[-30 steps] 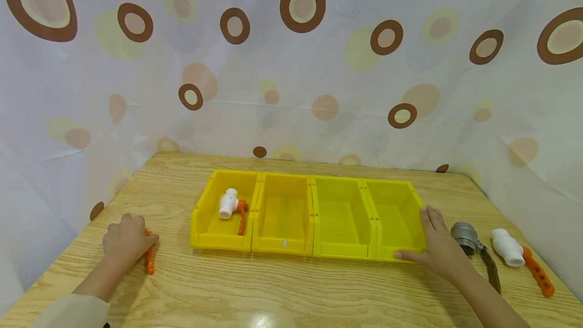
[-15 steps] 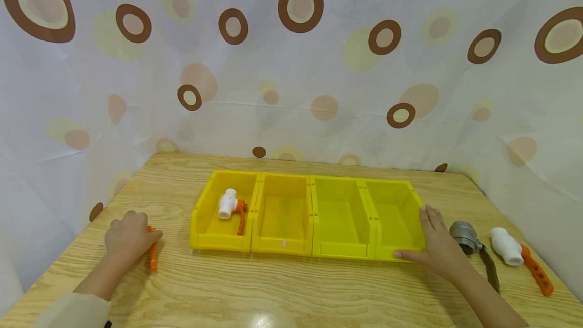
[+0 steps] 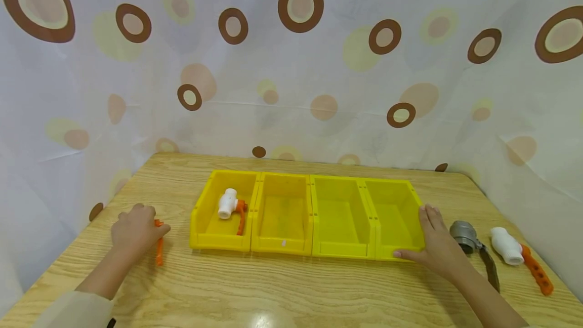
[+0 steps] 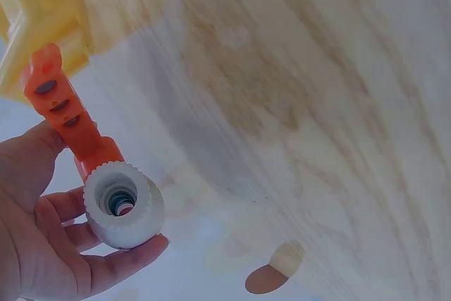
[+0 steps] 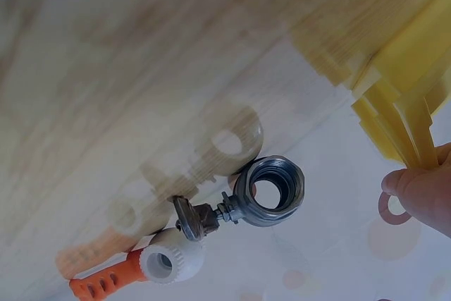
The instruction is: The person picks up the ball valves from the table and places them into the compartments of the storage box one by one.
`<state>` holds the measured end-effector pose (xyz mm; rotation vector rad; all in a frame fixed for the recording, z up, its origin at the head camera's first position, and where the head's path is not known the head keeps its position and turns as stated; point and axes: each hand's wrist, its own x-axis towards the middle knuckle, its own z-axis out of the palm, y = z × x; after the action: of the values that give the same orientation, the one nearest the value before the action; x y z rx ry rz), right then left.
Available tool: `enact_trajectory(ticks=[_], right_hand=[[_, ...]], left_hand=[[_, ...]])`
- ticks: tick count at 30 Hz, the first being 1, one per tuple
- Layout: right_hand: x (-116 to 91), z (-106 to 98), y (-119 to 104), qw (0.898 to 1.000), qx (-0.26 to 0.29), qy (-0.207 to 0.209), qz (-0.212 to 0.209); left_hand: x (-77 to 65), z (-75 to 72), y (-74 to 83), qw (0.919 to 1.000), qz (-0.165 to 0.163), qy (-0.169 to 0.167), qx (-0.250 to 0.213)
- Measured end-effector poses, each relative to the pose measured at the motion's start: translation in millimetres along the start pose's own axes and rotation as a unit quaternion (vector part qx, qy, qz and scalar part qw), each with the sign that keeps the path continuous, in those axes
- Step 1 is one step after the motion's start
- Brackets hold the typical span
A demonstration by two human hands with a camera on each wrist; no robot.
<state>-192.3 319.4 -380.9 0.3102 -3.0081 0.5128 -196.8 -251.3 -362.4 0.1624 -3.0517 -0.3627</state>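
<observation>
My left hand (image 3: 135, 232) grips a ball valve by its white body (image 4: 125, 227); its orange lever (image 4: 67, 107) points out past the thumb. In the head view the hand hides the body and only the lever shows. Left of centre, a yellow bin (image 3: 220, 242) contains another white ball valve (image 3: 227, 204) with an orange lever. My right hand (image 3: 439, 247) rests against the outer side of the rightmost yellow bin (image 3: 395, 254), thumb at its front corner. Right of that hand lies a metal ball valve (image 3: 464, 236) with a dark lever.
Several yellow bins stand joined in a row on the wooden table (image 3: 273, 292). A further white ball valve (image 3: 506, 246) with an orange lever lies near the table's right edge. A patterned curtain (image 3: 291, 75) hangs behind and around the table.
My left hand has moved a little right and away from me, toward the bins, with the ball valve in its grip. My right hand has stayed at the bin.
</observation>
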Motion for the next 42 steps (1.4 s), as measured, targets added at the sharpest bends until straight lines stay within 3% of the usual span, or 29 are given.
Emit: enact_trajectory(ticks=[21, 37, 42], right_hand=[[1.5, -0.5, 1.8, 1.0, -0.004, 0.001, -0.004], [2.4, 2.0, 2.5, 1.0, -0.011, -0.001, -0.006], [1.8, 1.4, 2.2, 1.0, -0.005, -0.003, -0.005]], left_hand=[[4.4, -10.0, 16.2, 0.9995, 0.014, 0.024, -0.011], [6.9, -21.1, 33.6, 0.9998, 0.015, 0.011, -0.013], [7.7, -23.2, 39.1, 0.9994, 0.024, 0.022, -0.015]])
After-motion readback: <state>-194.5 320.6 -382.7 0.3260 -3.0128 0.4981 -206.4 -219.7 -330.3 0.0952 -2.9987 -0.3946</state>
